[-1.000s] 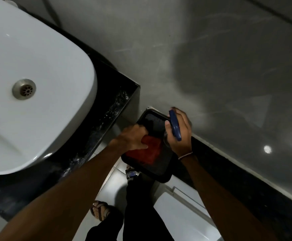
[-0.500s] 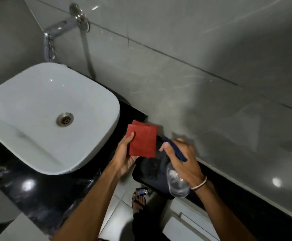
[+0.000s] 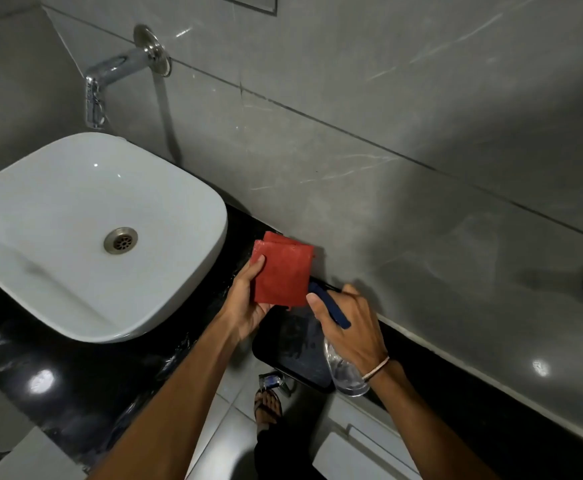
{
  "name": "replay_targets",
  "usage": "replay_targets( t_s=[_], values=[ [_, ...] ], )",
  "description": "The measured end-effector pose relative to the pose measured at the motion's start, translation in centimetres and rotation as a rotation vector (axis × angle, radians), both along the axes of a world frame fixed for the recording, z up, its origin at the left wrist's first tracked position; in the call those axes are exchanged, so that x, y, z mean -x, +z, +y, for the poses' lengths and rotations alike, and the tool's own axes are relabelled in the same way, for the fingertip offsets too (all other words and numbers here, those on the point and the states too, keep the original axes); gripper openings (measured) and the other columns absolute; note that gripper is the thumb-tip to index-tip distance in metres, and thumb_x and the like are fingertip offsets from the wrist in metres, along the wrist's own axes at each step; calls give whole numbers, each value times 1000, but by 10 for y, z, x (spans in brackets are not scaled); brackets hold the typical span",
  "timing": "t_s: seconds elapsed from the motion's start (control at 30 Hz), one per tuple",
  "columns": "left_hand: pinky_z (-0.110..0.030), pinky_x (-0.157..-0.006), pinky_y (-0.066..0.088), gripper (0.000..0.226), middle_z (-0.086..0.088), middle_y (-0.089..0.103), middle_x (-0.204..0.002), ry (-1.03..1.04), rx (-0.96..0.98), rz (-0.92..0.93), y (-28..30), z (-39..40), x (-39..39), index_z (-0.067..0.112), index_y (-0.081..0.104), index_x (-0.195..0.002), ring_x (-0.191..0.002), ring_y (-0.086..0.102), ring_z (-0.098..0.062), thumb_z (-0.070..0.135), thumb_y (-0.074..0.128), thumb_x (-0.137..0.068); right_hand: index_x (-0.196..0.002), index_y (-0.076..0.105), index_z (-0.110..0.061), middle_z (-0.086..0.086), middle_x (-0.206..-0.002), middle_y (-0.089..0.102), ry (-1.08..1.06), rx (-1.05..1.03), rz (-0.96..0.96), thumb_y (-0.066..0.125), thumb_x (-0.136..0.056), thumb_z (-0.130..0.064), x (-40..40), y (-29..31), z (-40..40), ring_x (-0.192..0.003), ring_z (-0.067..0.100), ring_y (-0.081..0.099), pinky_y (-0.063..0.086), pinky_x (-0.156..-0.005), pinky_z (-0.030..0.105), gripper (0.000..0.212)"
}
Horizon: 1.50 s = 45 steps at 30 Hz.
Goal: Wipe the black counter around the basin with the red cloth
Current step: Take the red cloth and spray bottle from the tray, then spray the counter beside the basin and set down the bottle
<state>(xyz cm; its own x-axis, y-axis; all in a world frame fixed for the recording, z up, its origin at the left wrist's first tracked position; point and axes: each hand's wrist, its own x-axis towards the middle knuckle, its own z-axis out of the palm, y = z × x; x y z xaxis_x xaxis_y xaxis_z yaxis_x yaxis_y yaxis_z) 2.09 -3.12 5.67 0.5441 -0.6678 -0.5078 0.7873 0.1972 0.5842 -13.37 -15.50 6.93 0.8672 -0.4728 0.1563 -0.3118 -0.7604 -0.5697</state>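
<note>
Red cloth, folded into a flat square, is held up in the air above the right end of the black surface, just beside the white basin. Left hand has its grip pinching the cloth's left edge, thumb on the face and fingers behind. Right hand has its grip closed around a clear spray bottle with a dark blue trigger head.

Judged handling: the cloth is light, soft and limp; it will bunch unless pressed flat under the palm, and may drag on wet stone.

Open room: a narrow strip lies between the basin's right side and the surface's right edge, close to the tiled wall; the front strip is wider. Beyond the right edge stands a black bin, so strokes there risk sweeping off the edge.
</note>
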Motion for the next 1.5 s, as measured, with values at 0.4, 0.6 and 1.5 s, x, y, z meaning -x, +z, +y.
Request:
replay_targets(
  t_s=[0.4,0.6,1.5],
  values=[
    [-36,-70,64,57,-14,71,-115,165,-123,1,-19,8,-12,3,52,-137,-93,75,-20,10,74,-84,-109,70,-1,15,-86,73,-336,-30,-63,52,-92,-55,-17,-75,-31,-69,32,71,61,-57,48,59],
    [-32,-73,65,41,-12,74,-115,138,-159,-26,-31,17,-5,8,64,-129,-99,73,-21,9,70,-88,-122,66,-1,16,-104,74,-384,-52,-66,60,-90,-51,-21,-102,-38,-86,33,74,62,-70,40,60],
    [-32,-96,51,47,1,68,-112,-83,-888,-1457,81,94,-23,22,71,-120,-107,62,-15,56,60,-89,-124,67,-14,11,-97,76,-660,-1848,-433,57,-94,-50,-49,17,92,-80,27,66,45,-65,35,48]
  ],
)
